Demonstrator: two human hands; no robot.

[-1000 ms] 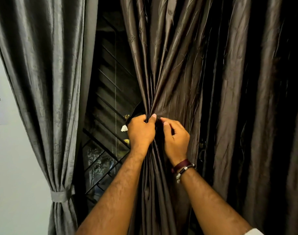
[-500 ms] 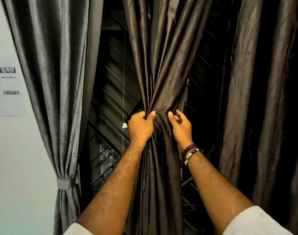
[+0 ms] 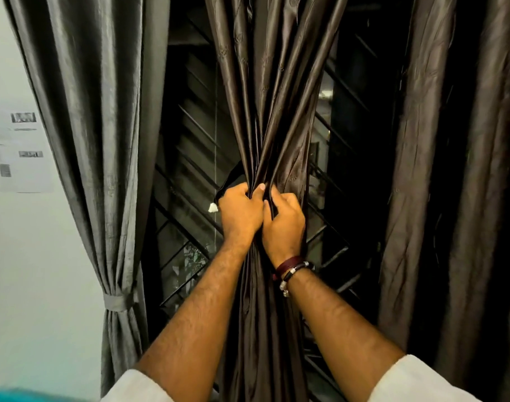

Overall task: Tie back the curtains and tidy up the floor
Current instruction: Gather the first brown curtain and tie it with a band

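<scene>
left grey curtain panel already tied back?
Yes, a grey fabric tieback band cinches the pale grey curtain panel on the left against the white wall.

Count of items observed, by kind.

Curtains: three panels. One grey curtain (image 3: 82, 126) at left; one brown curtain (image 3: 274, 82) at centre, gathered; one dark curtain (image 3: 456, 169) at right.

Tie-back bands: one, a grey band (image 3: 116, 301) round the left panel.

Hands: two, the left hand (image 3: 239, 213) and the right hand (image 3: 284, 224), both gripping the centre panel.

Bracelets: two on the right wrist, one maroon bracelet (image 3: 287, 264) and one dark corded bracelet (image 3: 296, 271) with metal beads.

Paper sheets on the wall: two, the upper sheet (image 3: 13, 126) and the lower sheet (image 3: 24, 169).

White sleeves: two, left sleeve (image 3: 135, 387) and right sleeve (image 3: 416, 381).
</scene>
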